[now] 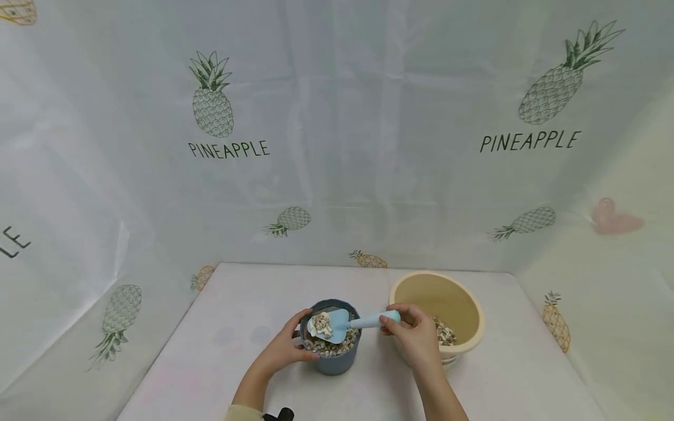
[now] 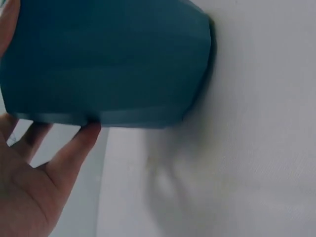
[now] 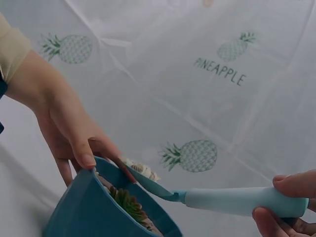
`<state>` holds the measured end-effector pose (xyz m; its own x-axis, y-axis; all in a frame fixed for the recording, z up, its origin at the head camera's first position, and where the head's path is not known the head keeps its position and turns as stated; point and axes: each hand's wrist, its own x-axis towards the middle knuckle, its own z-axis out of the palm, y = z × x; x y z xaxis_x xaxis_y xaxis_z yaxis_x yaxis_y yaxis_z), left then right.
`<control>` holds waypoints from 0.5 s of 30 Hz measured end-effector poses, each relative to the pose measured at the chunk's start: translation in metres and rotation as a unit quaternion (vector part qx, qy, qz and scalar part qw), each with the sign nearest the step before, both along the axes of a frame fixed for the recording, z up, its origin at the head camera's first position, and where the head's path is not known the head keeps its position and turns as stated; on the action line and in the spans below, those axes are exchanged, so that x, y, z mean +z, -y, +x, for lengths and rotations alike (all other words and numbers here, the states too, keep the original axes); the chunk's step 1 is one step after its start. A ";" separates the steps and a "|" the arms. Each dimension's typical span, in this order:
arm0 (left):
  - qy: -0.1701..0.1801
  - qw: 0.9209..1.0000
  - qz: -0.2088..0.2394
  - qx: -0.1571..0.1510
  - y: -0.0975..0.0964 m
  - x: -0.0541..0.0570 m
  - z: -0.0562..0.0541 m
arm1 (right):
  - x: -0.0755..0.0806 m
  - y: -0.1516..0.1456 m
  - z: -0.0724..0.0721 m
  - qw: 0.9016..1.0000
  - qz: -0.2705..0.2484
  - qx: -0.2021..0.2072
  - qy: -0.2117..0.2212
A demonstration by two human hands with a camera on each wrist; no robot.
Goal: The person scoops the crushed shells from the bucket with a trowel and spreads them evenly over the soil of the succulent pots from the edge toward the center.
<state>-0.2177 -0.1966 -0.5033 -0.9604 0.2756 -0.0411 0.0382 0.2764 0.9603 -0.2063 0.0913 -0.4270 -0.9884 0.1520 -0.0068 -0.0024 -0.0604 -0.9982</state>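
A blue-grey flower pot [image 1: 336,365] stands on the table with pebbles [image 1: 330,349] inside. My left hand [image 1: 281,352] grips its left side near the rim, thumb in front and fingers behind; in the left wrist view the fingertips [image 2: 89,133] touch the pot wall. Over the pot opening lies the blade of a light blue hand trowel [image 1: 376,320], loaded with pale pebbles [image 1: 320,324]. My right hand [image 1: 416,334] pinches the end of the trowel's handle between thumb and fingers. The right wrist view shows a green succulent [image 3: 129,203] inside the pot.
Right of the flower pot stands a larger cream pot [image 1: 436,285], tilted toward me in view, with loose pebbles [image 1: 444,333] in its bottom. A pineapple-printed sheet [image 1: 337,146] walls the back and sides of the white table [image 1: 263,289].
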 end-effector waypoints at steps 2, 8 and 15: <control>-0.001 1.000 0.001 0.011 -0.002 0.000 0.002 | 0.000 0.003 0.001 1.000 0.012 -0.002 -0.003; 0.024 0.999 0.015 0.035 -0.007 0.006 0.012 | -0.001 0.009 0.001 1.000 0.020 0.004 -0.021; 0.031 0.998 -0.004 0.054 -0.004 0.016 0.023 | 0.003 0.013 0.000 1.000 0.022 0.011 -0.018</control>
<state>-0.1947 -0.1926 -0.4870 -0.9802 0.1693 -0.1028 -0.0515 0.2837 0.9575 -0.2062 0.0783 -0.4245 -0.9909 0.1296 0.0358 -0.0384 -0.0178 -0.9991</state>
